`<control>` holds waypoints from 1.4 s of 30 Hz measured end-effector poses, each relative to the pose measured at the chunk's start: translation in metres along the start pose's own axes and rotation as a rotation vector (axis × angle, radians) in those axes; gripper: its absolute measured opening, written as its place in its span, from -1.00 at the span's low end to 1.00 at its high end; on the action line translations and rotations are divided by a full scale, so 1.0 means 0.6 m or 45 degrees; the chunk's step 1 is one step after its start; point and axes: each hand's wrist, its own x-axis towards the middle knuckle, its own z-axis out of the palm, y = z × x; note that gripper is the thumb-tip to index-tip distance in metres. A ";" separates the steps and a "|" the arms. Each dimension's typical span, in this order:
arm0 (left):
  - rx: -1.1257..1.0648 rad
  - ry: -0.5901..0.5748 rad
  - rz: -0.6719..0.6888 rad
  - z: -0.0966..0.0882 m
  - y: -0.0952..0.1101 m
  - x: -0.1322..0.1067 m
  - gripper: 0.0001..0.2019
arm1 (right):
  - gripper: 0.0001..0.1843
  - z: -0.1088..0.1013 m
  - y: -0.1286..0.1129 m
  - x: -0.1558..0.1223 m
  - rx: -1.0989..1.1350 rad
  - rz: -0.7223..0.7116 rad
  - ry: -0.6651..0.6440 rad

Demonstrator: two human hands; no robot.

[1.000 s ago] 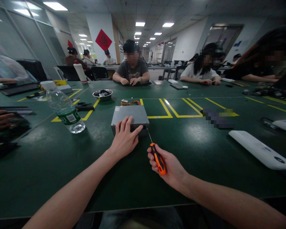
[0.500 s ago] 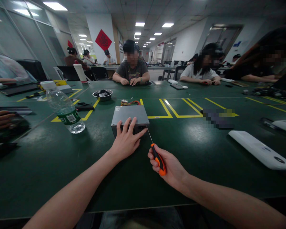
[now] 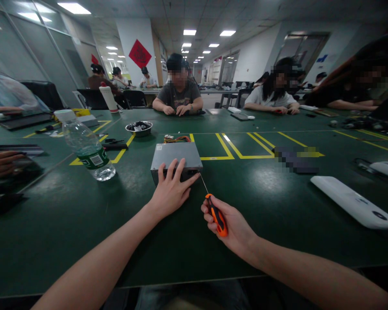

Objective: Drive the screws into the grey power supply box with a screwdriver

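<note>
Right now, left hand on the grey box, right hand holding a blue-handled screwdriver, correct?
Not blue: the head view shows the screwdriver handle is orange. The left hand is on the grey box, and the right hand holds the screwdriver.

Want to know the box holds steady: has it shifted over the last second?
No. The box keeps its place beside the yellow lines, with the left hand flat on it and the screwdriver in the right hand at its corner.
</note>
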 end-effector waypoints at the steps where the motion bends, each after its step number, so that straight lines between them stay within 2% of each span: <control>1: -0.001 0.001 -0.002 0.000 0.000 0.000 -0.52 | -0.80 0.000 -0.001 0.000 0.000 0.037 0.004; 6: -0.010 0.011 -0.008 0.000 0.003 0.001 -0.52 | -0.75 -0.001 -0.004 0.001 0.033 0.095 -0.041; 12: 0.043 0.002 0.000 0.000 0.004 0.002 -0.52 | -0.90 -0.001 -0.008 0.000 -0.006 -0.015 -0.042; 18: 0.050 -0.003 -0.004 0.001 0.003 0.001 -0.54 | -0.72 0.000 -0.009 0.000 -0.027 0.113 -0.056; 21: 0.063 -0.003 -0.006 -0.001 0.004 0.001 -0.54 | -0.70 0.000 -0.009 0.003 -0.004 0.113 -0.070; 25: 0.070 0.011 -0.009 -0.002 0.005 0.001 -0.53 | -0.83 -0.001 -0.009 0.004 0.006 0.055 -0.004; 28: 0.071 0.012 -0.011 -0.002 0.006 0.001 -0.52 | -0.89 -0.002 -0.009 0.002 -0.008 0.002 -0.012; 37: 0.098 -0.011 -0.009 -0.003 0.005 0.002 -0.53 | -0.72 0.001 -0.012 -0.003 0.028 0.117 -0.077; 42: 0.100 -0.002 -0.014 -0.002 0.005 0.001 -0.53 | -0.91 0.002 -0.015 -0.002 -0.014 0.009 -0.037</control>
